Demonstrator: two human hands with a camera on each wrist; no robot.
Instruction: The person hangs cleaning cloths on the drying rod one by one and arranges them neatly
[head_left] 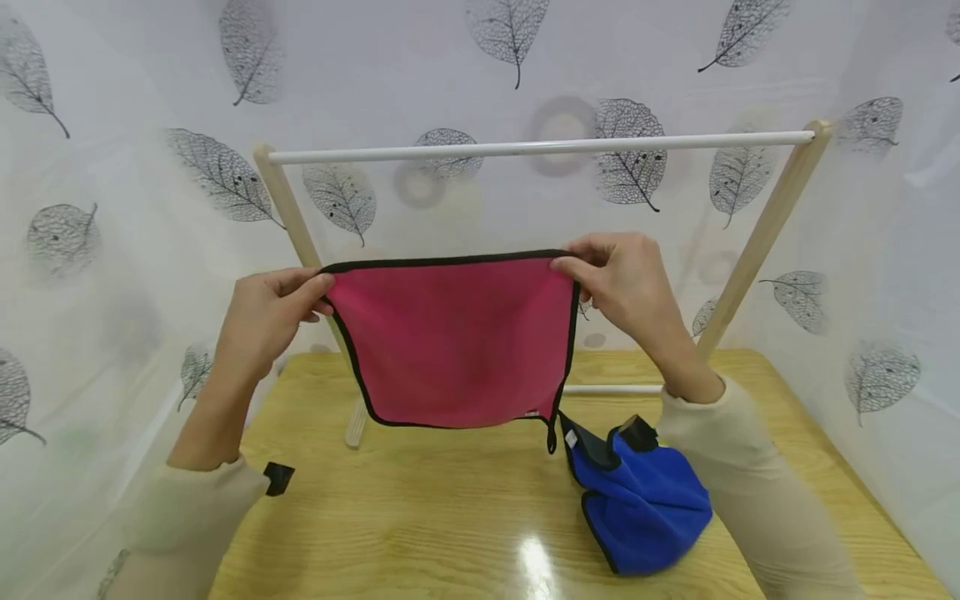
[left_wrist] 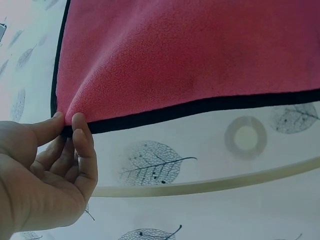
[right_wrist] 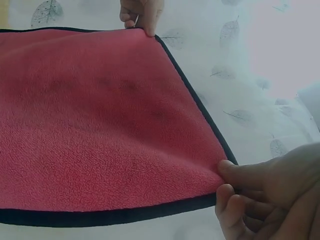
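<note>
A pink-red towel (head_left: 457, 342) with black edging hangs spread between my two hands, above the table and in front of the rack. My left hand (head_left: 266, 312) pinches its upper left corner between thumb and fingers; the left wrist view shows that corner in the fingers of the left hand (left_wrist: 55, 170). The upper right corner is pinched by my right hand (head_left: 622, 275), and in the right wrist view the right hand (right_wrist: 270, 195) grips the edging there. A small black loop (head_left: 552, 437) dangles from the towel's lower right corner.
A rack with a white rod (head_left: 540, 147) and wooden posts (head_left: 765, 237) stands behind the towel. On the wooden table (head_left: 420, 517), a crumpled blue towel (head_left: 645, 508) with black edging lies by my right forearm. A leaf-patterned white sheet (head_left: 480, 75) surrounds the table.
</note>
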